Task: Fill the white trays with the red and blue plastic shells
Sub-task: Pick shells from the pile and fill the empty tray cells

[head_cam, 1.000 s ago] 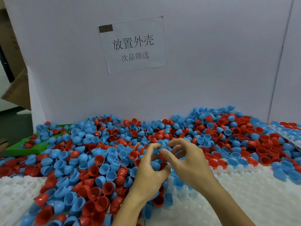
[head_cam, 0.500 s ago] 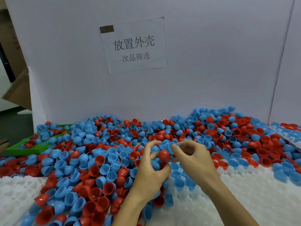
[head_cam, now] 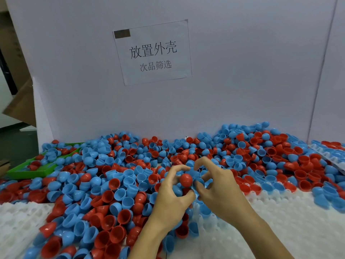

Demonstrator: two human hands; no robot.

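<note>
So a second ago both hands were just digging in the pile, and now my left hand (head_cam: 172, 199) has a red shell (head_cam: 186, 180) pinched dome-up in its fingers. My right hand (head_cam: 218, 186) is loosely curled just beside it, holding nothing I can see. The white tray (head_cam: 280, 221), near right, is mostly unfilled, so that's probably its destination.

You are looking at two hands, the left hand (head_cam: 169, 200) and right hand (head_cam: 222, 191), one green tray (head_cam: 28, 171), one paper sign (head_cam: 152, 52), and red and blue shells (head_cam: 112, 184) too many to count.
</note>
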